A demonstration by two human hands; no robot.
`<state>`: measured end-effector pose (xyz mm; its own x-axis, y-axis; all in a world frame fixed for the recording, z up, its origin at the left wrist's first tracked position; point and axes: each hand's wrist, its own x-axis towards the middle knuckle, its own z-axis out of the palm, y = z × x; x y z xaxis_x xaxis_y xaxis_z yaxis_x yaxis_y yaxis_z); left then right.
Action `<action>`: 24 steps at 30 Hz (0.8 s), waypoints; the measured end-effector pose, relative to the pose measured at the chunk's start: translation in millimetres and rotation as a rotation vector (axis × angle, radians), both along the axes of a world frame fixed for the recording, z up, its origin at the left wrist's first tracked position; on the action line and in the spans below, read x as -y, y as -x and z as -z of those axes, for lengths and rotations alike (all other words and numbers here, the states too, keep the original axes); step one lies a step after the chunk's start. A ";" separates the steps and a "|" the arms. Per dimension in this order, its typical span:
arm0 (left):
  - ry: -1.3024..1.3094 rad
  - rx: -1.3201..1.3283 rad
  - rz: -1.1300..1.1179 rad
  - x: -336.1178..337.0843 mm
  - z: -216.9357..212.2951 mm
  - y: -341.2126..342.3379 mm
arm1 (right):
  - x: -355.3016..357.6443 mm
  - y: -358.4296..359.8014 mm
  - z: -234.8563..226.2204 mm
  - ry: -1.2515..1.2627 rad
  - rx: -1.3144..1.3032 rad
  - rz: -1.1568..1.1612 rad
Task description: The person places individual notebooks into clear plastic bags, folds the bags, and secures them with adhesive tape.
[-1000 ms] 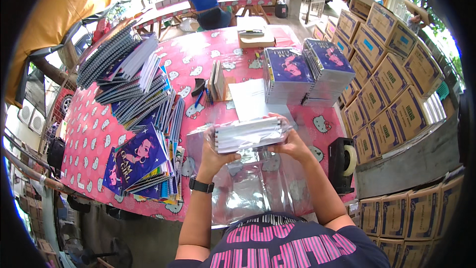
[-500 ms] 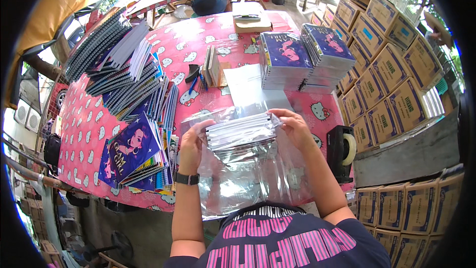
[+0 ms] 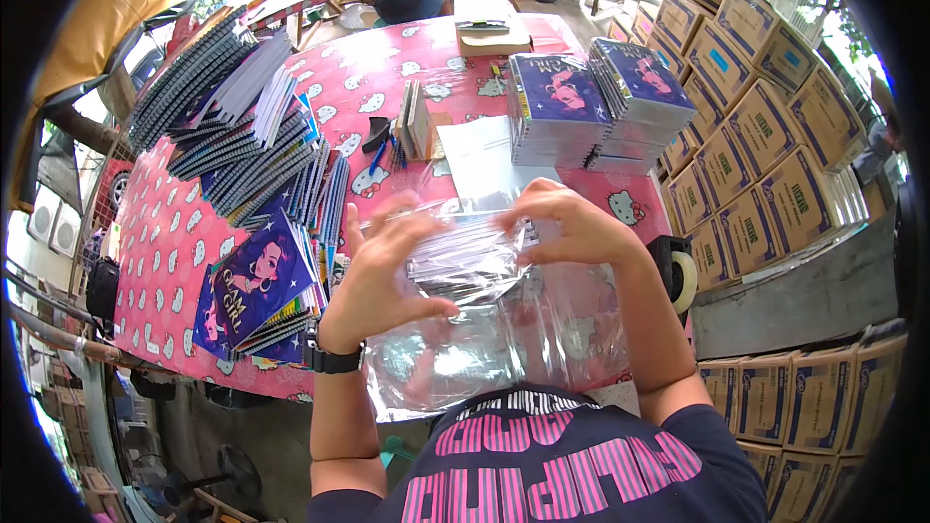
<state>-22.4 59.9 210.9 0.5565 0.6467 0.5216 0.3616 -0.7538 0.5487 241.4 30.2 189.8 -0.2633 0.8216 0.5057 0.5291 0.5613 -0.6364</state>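
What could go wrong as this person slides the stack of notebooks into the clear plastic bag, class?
1. The clear plastic bag looks thin and is stretched over the notebook stack; spiral edges might snag or tear it.
2. The left hand and right hand hold the stack only at its ends, so it may fan out or slip.
3. The fanned notebooks overhang the pink table edge beside the left elbow and could be knocked off.

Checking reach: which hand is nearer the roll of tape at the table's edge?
Right. The right hand is beside the roll of tape; the left hand is farther left, across the plastic bag.
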 end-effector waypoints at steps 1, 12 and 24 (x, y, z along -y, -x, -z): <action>0.002 -0.220 0.022 -2.7 -3.5 7.1 | -4.7 -5.9 0.1 0.048 -0.011 0.043; -0.134 -0.201 0.077 16.7 3.4 -11.2 | 8.6 7.7 6.0 0.203 -0.318 0.217; -0.150 -0.221 0.042 27.3 0.5 -13.7 | -8.8 9.1 -25.1 0.399 0.037 0.128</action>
